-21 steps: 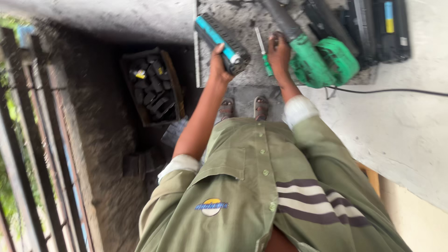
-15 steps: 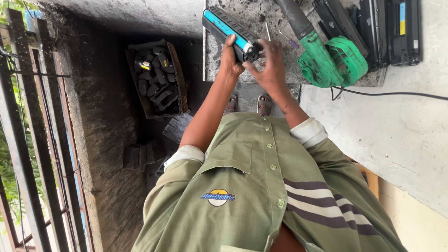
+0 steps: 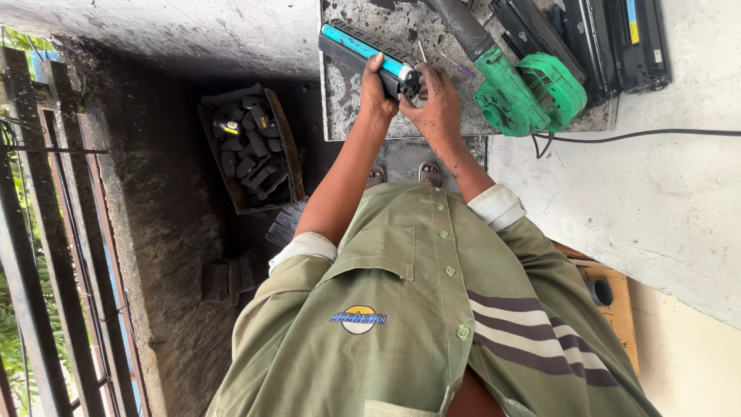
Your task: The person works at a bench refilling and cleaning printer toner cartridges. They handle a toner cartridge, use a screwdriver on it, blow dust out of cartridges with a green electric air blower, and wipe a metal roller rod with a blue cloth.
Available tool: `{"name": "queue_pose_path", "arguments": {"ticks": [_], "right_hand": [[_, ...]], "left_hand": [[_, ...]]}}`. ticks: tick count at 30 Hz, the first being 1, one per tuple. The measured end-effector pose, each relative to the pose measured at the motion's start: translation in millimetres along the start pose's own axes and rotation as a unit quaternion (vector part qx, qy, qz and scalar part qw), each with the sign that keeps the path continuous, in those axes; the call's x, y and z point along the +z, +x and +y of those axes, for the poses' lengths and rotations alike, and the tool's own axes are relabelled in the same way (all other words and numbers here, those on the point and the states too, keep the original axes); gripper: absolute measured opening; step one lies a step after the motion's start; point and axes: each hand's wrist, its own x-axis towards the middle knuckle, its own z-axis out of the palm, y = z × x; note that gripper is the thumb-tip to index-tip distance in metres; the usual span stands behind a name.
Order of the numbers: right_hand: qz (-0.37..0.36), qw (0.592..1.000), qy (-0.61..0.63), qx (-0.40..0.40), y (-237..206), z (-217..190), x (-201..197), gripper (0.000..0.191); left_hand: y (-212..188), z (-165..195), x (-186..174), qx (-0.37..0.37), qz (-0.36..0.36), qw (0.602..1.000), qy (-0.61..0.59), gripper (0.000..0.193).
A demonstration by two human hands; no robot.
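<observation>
Both hands are now on the cartridge; a moment ago the right hand was apart from it, over by the green blower. The left hand is wrapped around the cartridge body, fingers curled shut on it. The right hand has come to the cartridge's near end, fingers bent and touching the round black end piece. The cartridge, black with a blue strip, is held just above the dirty grey table. More black cartridges lie on the table beyond the blower. Left of the table, down on the dark floor, stands a box full of black parts. A black cable runs across the pale wall to the right of the table.
</observation>
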Motion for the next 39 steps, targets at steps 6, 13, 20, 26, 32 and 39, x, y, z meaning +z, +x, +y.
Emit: {"name": "queue_pose_path", "arguments": {"ticks": [6,13,20,26,32,39], "right_hand": [[0.022,0.998,-0.061,-0.001,1,-1,4,0.058],[0.026,0.995,-0.091,-0.007,-3,1,7,0.058],[-0.027,0.996,-0.087,0.013,4,2,0,0.056],[0.035,0.989,-0.134,-0.040,2,-4,-1,0.058],[-0.003,0.992,-0.123,-0.026,-2,-6,-5,0.058],[0.014,0.991,-0.134,0.014,-5,-9,1,0.061]], "left_hand": [[-3,-3,1,-0.023,-0.005,1.000,0.008,0.046],[-6,-4,1,-0.011,0.046,0.998,0.032,0.046],[-6,-5,1,-0.004,0.050,0.998,0.042,0.042],[-5,-8,2,-0.009,0.065,0.997,0.039,0.039],[-6,-7,1,-0.002,0.074,0.996,0.045,0.038],[-9,-10,1,-0.001,0.098,0.993,0.071,0.038]]}}
